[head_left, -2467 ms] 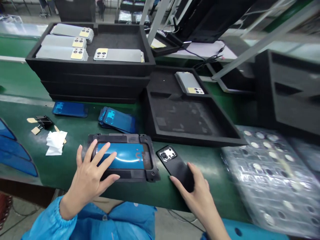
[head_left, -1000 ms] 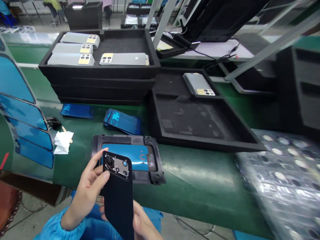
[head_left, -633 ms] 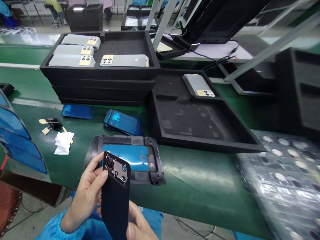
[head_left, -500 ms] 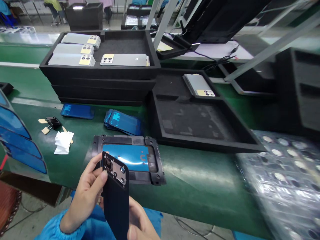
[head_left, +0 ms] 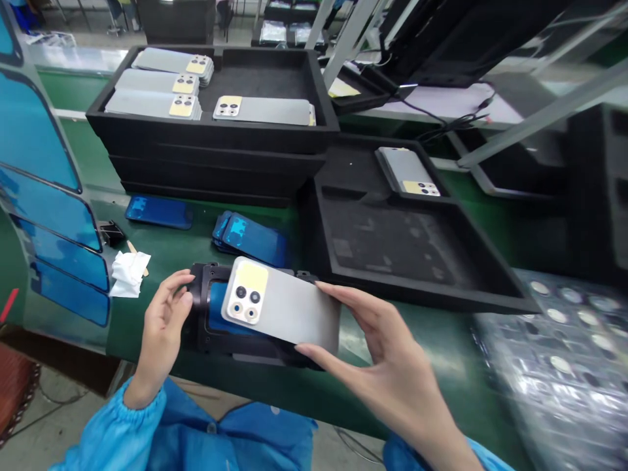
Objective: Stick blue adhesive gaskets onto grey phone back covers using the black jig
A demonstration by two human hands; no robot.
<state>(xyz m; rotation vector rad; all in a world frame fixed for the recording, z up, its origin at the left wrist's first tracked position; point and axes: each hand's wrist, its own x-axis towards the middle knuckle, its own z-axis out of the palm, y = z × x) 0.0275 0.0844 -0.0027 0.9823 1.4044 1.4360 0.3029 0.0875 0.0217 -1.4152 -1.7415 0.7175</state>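
Observation:
My right hand (head_left: 392, 353) grips a silver-grey phone back cover (head_left: 299, 307) by its long edges, thumb below and fingers above. The cover's outer face is up, with a yellow patch and camera rings at its left end. It is tilted above a black fixture (head_left: 201, 327), hiding much of it. A blue film sheet (head_left: 216, 307) shows in the fixture's recess. My left hand (head_left: 164, 320) is at the fixture's left end, thumb and fingers slightly apart with nothing between them; whether the fingertips touch the fixture, I cannot tell.
Stacked black trays (head_left: 210, 140) hold silver covers (head_left: 265, 111). Another black tray (head_left: 417, 235) stands to the right. Blue film pieces (head_left: 255, 237) lie behind the fixture. Crumpled tissue (head_left: 128, 273) and hanging blue sheets (head_left: 59, 229) are at left, a clear plastic sheet of round parts (head_left: 559, 366) at right.
The back cover has turned from its dark inner side to its silver outer face and moved over the fixture. My left hand has let go of it; my right hand has moved up and right.

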